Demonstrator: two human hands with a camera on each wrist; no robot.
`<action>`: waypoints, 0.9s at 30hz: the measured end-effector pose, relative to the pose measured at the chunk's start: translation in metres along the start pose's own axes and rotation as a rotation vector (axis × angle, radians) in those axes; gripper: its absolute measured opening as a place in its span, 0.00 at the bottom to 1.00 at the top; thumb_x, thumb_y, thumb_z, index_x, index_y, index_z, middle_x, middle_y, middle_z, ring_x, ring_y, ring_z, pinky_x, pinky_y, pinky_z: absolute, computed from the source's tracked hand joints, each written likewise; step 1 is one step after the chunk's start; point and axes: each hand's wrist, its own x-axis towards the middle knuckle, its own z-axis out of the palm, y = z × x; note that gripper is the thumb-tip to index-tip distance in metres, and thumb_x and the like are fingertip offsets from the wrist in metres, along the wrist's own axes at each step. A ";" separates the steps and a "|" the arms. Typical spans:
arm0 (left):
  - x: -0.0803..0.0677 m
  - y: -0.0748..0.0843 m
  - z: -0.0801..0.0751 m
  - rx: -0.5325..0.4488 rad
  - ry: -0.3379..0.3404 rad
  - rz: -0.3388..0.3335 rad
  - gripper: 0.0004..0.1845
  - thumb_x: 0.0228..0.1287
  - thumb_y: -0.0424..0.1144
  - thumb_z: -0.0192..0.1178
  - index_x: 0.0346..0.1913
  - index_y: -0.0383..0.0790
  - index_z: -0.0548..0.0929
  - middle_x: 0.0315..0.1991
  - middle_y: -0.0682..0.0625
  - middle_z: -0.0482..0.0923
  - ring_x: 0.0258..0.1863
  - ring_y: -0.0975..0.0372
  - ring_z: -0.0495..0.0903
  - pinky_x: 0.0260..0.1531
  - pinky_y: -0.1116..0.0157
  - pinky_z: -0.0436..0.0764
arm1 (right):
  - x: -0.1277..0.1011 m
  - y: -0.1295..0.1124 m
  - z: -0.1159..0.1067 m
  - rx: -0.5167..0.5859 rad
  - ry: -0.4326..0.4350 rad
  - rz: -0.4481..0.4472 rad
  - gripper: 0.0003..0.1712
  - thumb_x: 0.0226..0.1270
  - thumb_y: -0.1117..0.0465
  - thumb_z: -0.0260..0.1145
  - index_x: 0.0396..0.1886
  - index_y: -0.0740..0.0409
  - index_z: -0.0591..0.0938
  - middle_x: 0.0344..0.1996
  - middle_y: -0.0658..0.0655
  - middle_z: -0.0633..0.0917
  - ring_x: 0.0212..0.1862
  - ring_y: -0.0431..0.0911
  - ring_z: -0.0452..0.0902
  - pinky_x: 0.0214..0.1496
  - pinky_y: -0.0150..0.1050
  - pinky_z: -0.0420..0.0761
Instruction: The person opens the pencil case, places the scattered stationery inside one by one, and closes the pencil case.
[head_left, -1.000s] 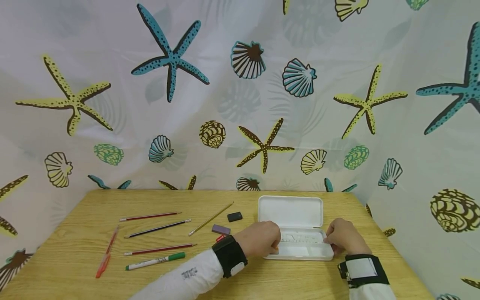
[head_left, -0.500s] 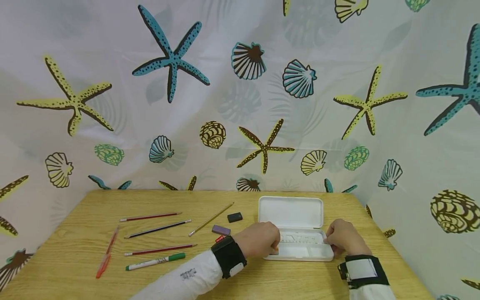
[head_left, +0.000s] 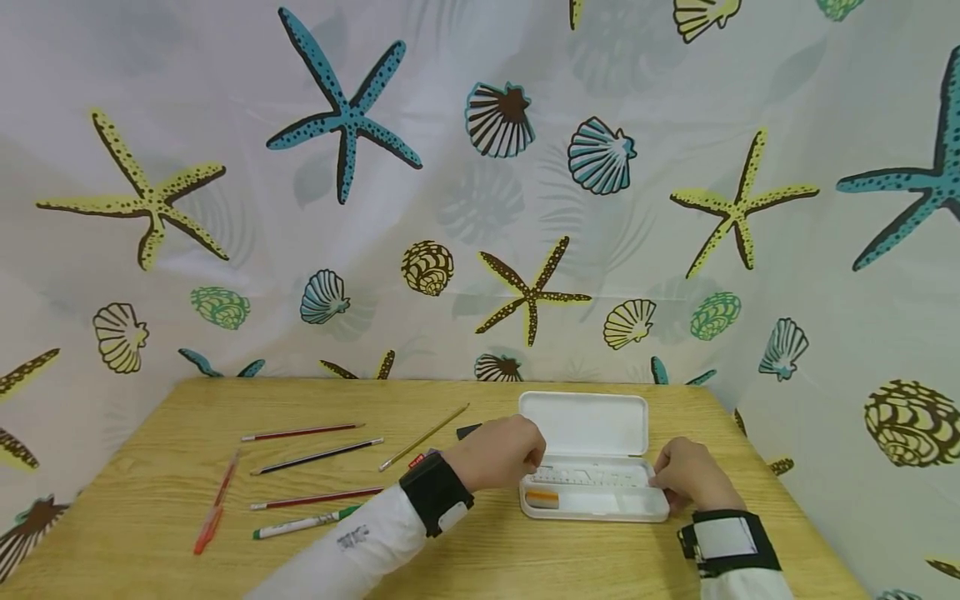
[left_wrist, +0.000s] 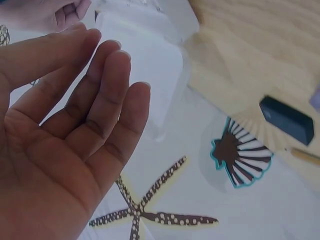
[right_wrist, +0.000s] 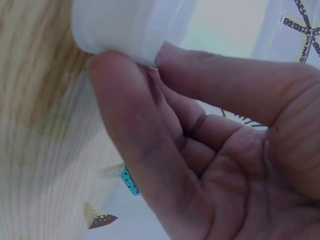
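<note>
A white pencil case [head_left: 600, 505] lies open on the wooden table, its lid [head_left: 583, 423] flat behind it. In its tray are a clear ruler [head_left: 592, 477] and an orange and white eraser [head_left: 542, 498]. My left hand [head_left: 517, 454] hovers just left of the case and holds nothing. The left wrist view shows the left hand [left_wrist: 100, 85] with fingers straight and loose, near the case lid [left_wrist: 150, 75]. My right hand [head_left: 666, 483] grips the case's right end. In the right wrist view thumb and fingers [right_wrist: 135, 130] pinch the case's corner [right_wrist: 125, 25].
Left of the case lie a black eraser [head_left: 467, 430], a yellow pencil [head_left: 423, 436], several other pencils [head_left: 315, 457], a green-capped marker [head_left: 300, 524] and a red pen [head_left: 213, 508]. A curtain with starfish and shells hangs behind the table and on the right.
My left hand has drawn back from the case's left end, up and to the left. An orange and white eraser now shows in the tray. The right hand has stayed put.
</note>
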 end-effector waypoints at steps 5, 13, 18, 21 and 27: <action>-0.007 -0.014 -0.013 -0.003 0.018 -0.030 0.08 0.66 0.29 0.69 0.29 0.41 0.88 0.25 0.58 0.78 0.25 0.69 0.71 0.29 0.74 0.73 | 0.001 0.001 0.000 0.005 -0.001 0.006 0.06 0.65 0.73 0.70 0.30 0.68 0.80 0.25 0.60 0.80 0.24 0.48 0.79 0.26 0.38 0.82; -0.024 -0.037 -0.016 -0.028 -0.011 -0.123 0.05 0.67 0.30 0.68 0.32 0.38 0.89 0.26 0.56 0.80 0.26 0.67 0.73 0.31 0.70 0.76 | 0.000 0.001 0.000 0.007 0.000 -0.005 0.06 0.65 0.73 0.70 0.30 0.68 0.80 0.24 0.59 0.80 0.24 0.48 0.79 0.26 0.39 0.81; -0.033 -0.051 -0.011 -0.013 -0.018 -0.176 0.02 0.64 0.29 0.70 0.37 0.36 0.91 0.34 0.51 0.85 0.33 0.64 0.77 0.41 0.65 0.81 | 0.001 0.001 0.000 0.000 -0.001 -0.002 0.06 0.65 0.73 0.70 0.29 0.68 0.80 0.24 0.59 0.80 0.24 0.48 0.79 0.26 0.38 0.82; -0.038 -0.060 -0.008 -0.018 -0.019 -0.181 0.02 0.62 0.28 0.71 0.32 0.35 0.89 0.27 0.53 0.79 0.30 0.64 0.71 0.39 0.65 0.77 | 0.000 0.001 0.000 -0.006 0.002 -0.008 0.06 0.64 0.73 0.70 0.29 0.68 0.80 0.23 0.59 0.80 0.23 0.48 0.79 0.26 0.37 0.82; -0.046 -0.076 -0.002 -0.079 -0.042 -0.181 0.20 0.61 0.28 0.73 0.20 0.42 0.72 0.21 0.57 0.51 0.21 0.65 0.52 0.26 0.64 0.57 | 0.000 0.001 0.001 -0.017 0.012 -0.014 0.06 0.64 0.73 0.70 0.29 0.68 0.80 0.23 0.59 0.79 0.23 0.48 0.78 0.26 0.37 0.81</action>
